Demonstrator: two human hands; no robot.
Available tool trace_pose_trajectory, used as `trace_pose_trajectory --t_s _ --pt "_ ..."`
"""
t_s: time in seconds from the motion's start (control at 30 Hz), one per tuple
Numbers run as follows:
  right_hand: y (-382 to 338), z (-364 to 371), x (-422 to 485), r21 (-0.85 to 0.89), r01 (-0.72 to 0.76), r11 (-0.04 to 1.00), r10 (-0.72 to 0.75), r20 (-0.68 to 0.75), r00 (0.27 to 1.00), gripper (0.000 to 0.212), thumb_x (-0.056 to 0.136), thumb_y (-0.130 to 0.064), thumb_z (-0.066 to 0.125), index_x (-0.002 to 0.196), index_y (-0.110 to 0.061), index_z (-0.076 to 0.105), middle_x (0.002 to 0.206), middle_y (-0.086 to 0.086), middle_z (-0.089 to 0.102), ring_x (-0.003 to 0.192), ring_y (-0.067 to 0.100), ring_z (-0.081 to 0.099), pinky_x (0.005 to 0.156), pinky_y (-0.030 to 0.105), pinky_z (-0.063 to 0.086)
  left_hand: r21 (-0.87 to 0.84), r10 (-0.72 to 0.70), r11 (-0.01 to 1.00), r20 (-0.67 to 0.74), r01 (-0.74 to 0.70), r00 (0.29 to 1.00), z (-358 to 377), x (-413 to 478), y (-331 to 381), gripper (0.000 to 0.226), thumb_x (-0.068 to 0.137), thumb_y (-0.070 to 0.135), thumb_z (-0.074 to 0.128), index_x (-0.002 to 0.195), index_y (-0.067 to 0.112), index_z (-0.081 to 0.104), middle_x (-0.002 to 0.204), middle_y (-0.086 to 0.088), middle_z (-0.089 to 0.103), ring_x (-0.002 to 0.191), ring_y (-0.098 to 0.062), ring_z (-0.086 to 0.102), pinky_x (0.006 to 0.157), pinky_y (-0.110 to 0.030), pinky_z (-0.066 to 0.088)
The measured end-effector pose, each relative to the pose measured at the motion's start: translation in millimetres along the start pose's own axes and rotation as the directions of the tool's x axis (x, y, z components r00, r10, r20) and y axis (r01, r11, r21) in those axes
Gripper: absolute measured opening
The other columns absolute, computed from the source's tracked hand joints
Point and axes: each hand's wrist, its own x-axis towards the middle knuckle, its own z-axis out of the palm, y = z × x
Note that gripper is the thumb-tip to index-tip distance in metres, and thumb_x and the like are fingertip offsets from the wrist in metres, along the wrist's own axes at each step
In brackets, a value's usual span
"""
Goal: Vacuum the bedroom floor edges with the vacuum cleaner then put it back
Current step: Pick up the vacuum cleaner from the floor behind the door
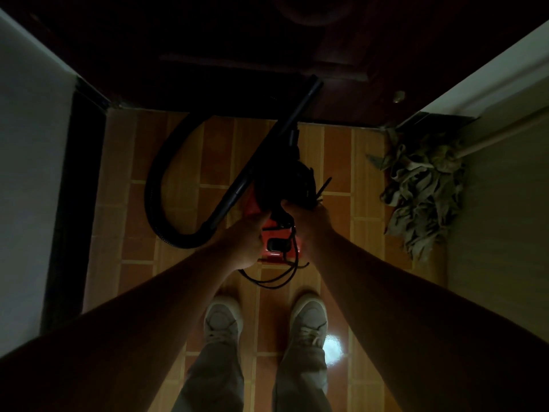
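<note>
While the left hand (248, 237) and right hand (309, 217) each grip the red vacuum cleaner (277, 254), its hose (154, 185) loops left.

The left wall (29, 144) and right wall (505, 233) hem the passage, and the door (237, 55) stands across it ahead. The mop (421, 191) fills the right corner; the hose (154, 179) loops left over open floor (118, 203).

Vacuum cleaner (280, 248) before shoes (222, 322), hose (154, 185) to its L, mop (421, 188) by R wall (505, 203) (door (237, 40) ahead)
</note>
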Motion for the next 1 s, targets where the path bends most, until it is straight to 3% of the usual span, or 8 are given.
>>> trace_pose_trajectory --t_s 0.1,0.2,0.43,0.5,0.57,0.67,0.77,1.0 --pt "3 -2 1 0.035 0.019 0.999 -0.018 -0.027 0.999 0.048 0.087 -0.03 0.079 0.132 -0.025 0.062 0.114 0.004 0.071 0.101 0.028 0.07 0.054 0.031 0.057 0.009 0.043 0.999 -0.018 -0.043 0.999 9 -5 -2 0.059 0.107 0.011 0.042 0.159 0.034 0.027 0.154 -0.007 0.047 0.075 -0.014 0.066 0.051 -0.026 0.049" --pt "6 -5 3 0.044 0.018 0.999 -0.016 -0.035 0.999 0.037 0.091 -0.028 0.076 0.125 -0.018 0.064 0.111 0.006 0.07 0.085 0.018 0.067 0.04 0.02 0.051 0.04 0.044 0.998 -0.107 -0.039 0.993 7 -5 2 0.035 0.108 0.02 0.045 0.14 0.027 0.055 0.115 -0.002 0.068 0.073 -0.016 0.067 0.055 -0.031 0.05" --pt "2 -8 7 -0.003 0.032 0.999 -0.032 -0.016 0.999 0.03 0.096 -0.027 0.069 0.122 -0.014 0.065 0.108 0.005 0.072 0.093 0.021 0.071 0.055 0.026 0.058 -0.106 0.122 0.986 -0.053 -0.127 0.991 5 3 19 0.018 0.103 0.022 0.058 0.11 0.015 0.072 0.106 -0.003 0.075 0.095 -0.017 0.071 0.089 -0.038 0.057" --pt "2 -7 9 -0.028 0.07 0.997 -0.071 -0.015 0.997 0.036 0.094 -0.03 0.071 0.126 -0.014 0.066 0.107 0.004 0.073 0.101 0.024 0.071 0.074 0.034 0.061 -0.113 0.112 0.986 -0.072 -0.119 0.991 7 3 19 0.018 0.102 0.019 0.059 0.112 0.012 0.073 0.102 0.002 0.073 0.09 -0.01 0.069 0.081 -0.023 0.056" --pt "-1 -7 8 -0.055 0.091 0.994 -0.09 0.02 0.996 0.038 0.094 -0.031 0.072 0.128 -0.016 0.064 0.104 0.001 0.071 0.095 0.019 0.07 0.066 0.028 0.058 -0.132 0.083 0.986 -0.127 -0.1 0.988 9 5 17 0.019 0.102 0.019 0.06 0.115 0.013 0.072 0.097 0.007 0.07 0.087 -0.004 0.067 0.07 -0.011 0.048" --pt "-6 -8 6 -0.04 0.084 0.996 -0.08 0.089 0.993 0.043 0.091 -0.027 0.075 0.131 -0.02 0.061 0.103 -0.001 0.069 0.082 0.008 0.066 0.048 0.016 0.051 -0.328 -0.041 0.944 -0.2 -0.028 0.979 9 10 14 0.019 0.101 0.021 0.062 0.117 0.014 0.071 0.1 -0.001 0.075 0.083 -0.01 0.073 0.07 -0.022 0.056" --pt "-9 -3 3 -0.003 0.074 0.997 -0.074 0.101 0.992 0.043 0.086 -0.02 0.08 0.125 -0.017 0.064 0.104 0.004 0.074 0.087 0.017 0.073 0.063 0.028 0.062 -0.478 -0.114 0.878 -0.219 -0.005 0.969 9 11 22 0.014 0.099 0.021 0.065 0.112 0.017 0.071 0.097 -0.001 0.074 0.084 -0.019 0.076 0.076 -0.041 0.064" --pt "-13 8 8 -0.081 -0.005 0.997 0.007 0.021 1.0 0.039 0.094 -0.022 0.07 0.131 -0.016 0.059 0.111 0.009 0.071 0.094 0.024 0.072 0.072 0.035 0.062 -0.592 -0.184 0.806 -0.23 0.013 0.955 12 13 39 0.022 0.088 -0.003 0.074 0.085 0.016 0.064 0.089 -0.011 0.073 0.08 -0.023 0.075 0.067 -0.036 0.065"
